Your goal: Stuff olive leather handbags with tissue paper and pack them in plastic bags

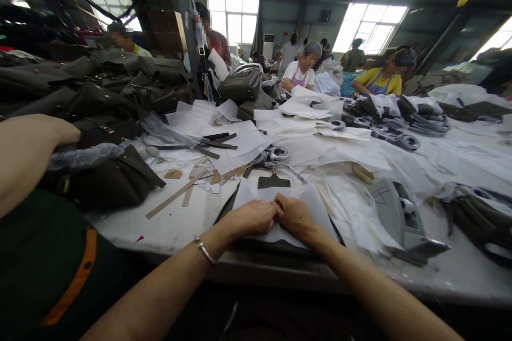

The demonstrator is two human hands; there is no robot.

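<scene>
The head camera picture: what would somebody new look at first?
Probably the left hand and right hand, close together over white paper at the near edge of the table, front and middle. Next might come the big heap of dark bags on the left, then the bright windows along the back wall.

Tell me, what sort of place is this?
Most likely a bag factory or workshop: dark bags are heaped at the left, loose white sheets lie across a big worktable, and people in aprons are on the far side.
</scene>
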